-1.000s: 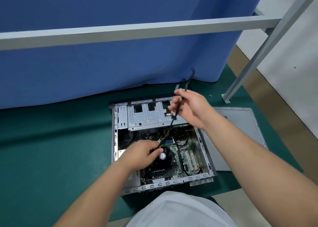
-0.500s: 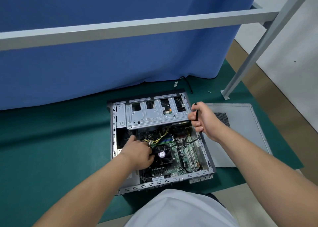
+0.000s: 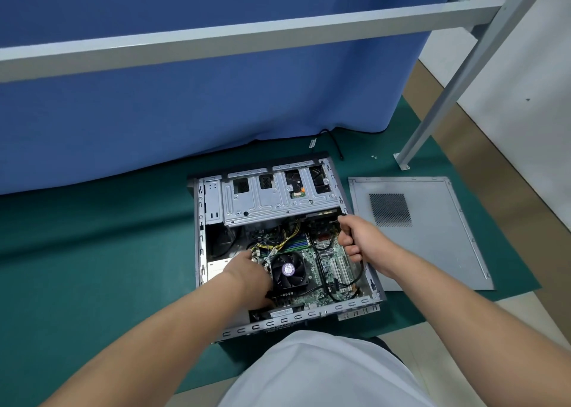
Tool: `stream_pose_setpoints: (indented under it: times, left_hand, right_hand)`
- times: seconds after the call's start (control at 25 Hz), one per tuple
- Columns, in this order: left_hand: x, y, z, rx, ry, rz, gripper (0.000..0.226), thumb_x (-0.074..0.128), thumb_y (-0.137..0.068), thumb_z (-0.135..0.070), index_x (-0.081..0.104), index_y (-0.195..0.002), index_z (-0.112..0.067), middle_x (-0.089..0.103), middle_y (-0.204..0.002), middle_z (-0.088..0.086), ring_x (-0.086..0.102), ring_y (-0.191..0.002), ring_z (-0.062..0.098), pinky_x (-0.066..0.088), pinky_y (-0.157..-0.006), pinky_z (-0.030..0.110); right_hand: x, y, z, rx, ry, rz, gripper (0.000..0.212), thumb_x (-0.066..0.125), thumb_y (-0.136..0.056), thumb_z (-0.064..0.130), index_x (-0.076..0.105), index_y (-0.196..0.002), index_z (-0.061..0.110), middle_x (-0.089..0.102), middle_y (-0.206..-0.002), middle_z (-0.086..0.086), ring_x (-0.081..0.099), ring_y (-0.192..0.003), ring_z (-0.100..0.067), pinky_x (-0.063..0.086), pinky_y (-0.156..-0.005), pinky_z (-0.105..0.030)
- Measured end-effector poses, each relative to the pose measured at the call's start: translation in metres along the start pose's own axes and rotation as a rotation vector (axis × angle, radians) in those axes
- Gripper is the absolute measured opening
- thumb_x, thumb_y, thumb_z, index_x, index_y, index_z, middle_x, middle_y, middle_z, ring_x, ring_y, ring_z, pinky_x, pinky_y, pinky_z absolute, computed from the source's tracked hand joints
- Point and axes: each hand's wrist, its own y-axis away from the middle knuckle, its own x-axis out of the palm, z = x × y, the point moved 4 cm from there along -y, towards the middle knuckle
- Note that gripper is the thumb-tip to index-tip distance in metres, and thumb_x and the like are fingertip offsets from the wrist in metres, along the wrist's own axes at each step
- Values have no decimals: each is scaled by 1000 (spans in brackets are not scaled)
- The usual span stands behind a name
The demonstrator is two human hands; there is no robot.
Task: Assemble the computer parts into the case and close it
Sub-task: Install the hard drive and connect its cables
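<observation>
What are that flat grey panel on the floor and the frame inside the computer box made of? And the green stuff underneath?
The side panel looks like painted sheet metal: flat, matte grey, with a punched vent grid. The drive cage appears to be bare stamped steel, shiny, with pressed ridges and cut-outs. The green mat seems a soft rubbery or vinyl sheet, dull-surfaced; which one, I cannot tell.

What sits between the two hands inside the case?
In the head view, the CPU fan lies between left hand and right hand.

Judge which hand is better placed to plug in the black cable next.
Probably the right hand: it already grips the black cable over the motherboard's right side. The left hand rests beside the CPU fan.
</observation>
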Motion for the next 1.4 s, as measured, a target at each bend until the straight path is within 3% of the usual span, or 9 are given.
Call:
stream_pose_setpoints:
  times: [0.16, 0.32, 0.4, 0.52, 0.72, 0.88, 1.08, 1.24, 1.4]
  left_hand:
    - [0, 3, 4, 44, -34, -1, 41, 38, -104, -52, 57, -138, -41, 67, -127, -9, 48, -129, 20, 26, -111, 45]
    - [-2, 2, 3, 7, -15, 1, 35, 40, -105, -45, 61, -133, -41, 65, -127, -11, 41, -130, 20, 26, -110, 45]
    - [-12, 2, 8, 7, 183, -63, 31, 44, -104, -42, 67, -125, -38, 69, -120, -7, 56, -119, 21, 34, -110, 45]
    - [-29, 3, 19, -19, 564, -270, 26, 50, -102, -38, 72, -115, -33, 72, -112, -5, 66, -103, 21, 54, -92, 39]
    - [-58, -3, 9, -49, 1280, -582, 22, 63, -98, -38, 68, -119, -34, 71, -109, -16, 72, -87, 12, 59, -80, 27]
    - [-75, -14, -9, -103, 1655, -725, 19, 72, -93, -29, 68, -112, -26, 73, -99, -2, 70, -91, 22, 59, -86, 43]
    - [-86, -25, -27, -163, 1799, -727, 23, 77, -90, -23, 73, -112, -21, 74, -96, -6, 70, -91, 11, 57, -86, 28]
    - [-91, -35, -33, -137, 2062, -680, 11, 73, -93, -13, 76, -101, -19, 78, -95, 1, 74, -91, 16, 59, -86, 27]
    - [-92, -52, -38, -187, 2250, -555, 14, 63, -99, -6, 76, -103, -4, 75, -95, 13, 68, -83, 17, 60, -84, 29]
  right_hand:
    - [2, 0, -4, 45, -50, 38, 23, 32, -101, 37, 32, -82, 24, 36, -61, 6, 19, -52, -11, 14, -45, -25]
    - [6, -1, -8, -7, 5, 40, 21, 30, -104, 33, 35, -91, 17, 54, -64, -1, 35, -50, -14, 23, -47, -27]
    - [7, 1, -9, -58, -20, 60, 23, 33, -108, 32, 40, -97, 13, 67, -76, -8, 52, -55, -19, 37, -48, -28]
    - [5, 0, -11, -129, -108, 62, 23, 43, -109, 25, 56, -112, 6, 77, -102, -11, 75, -86, -27, 59, -71, -31]
    - [1, -2, -13, -177, -65, 22, 22, 51, -108, 21, 70, -116, 18, 78, -109, -3, 75, -103, -18, 58, -83, -27]
    - [-2, 0, -12, -199, -94, -56, 10, 64, -101, 20, 67, -110, 17, 79, -103, -6, 76, -100, -21, 60, -85, -36]
    - [-5, 2, -11, -295, 6, -249, 4, 77, -91, 23, 75, -89, 20, 78, -90, 1, 76, -90, -15, 63, -72, -31]
    - [-12, 0, -12, -316, 132, -309, 20, 64, -98, 10, 78, -98, 25, 78, -90, 4, 76, -84, -14, 62, -84, -35]
    - [-22, 3, -12, -419, 352, -318, 21, 74, -89, 13, 76, -97, 33, 74, -84, 18, 69, -76, 2, 51, -73, -13]
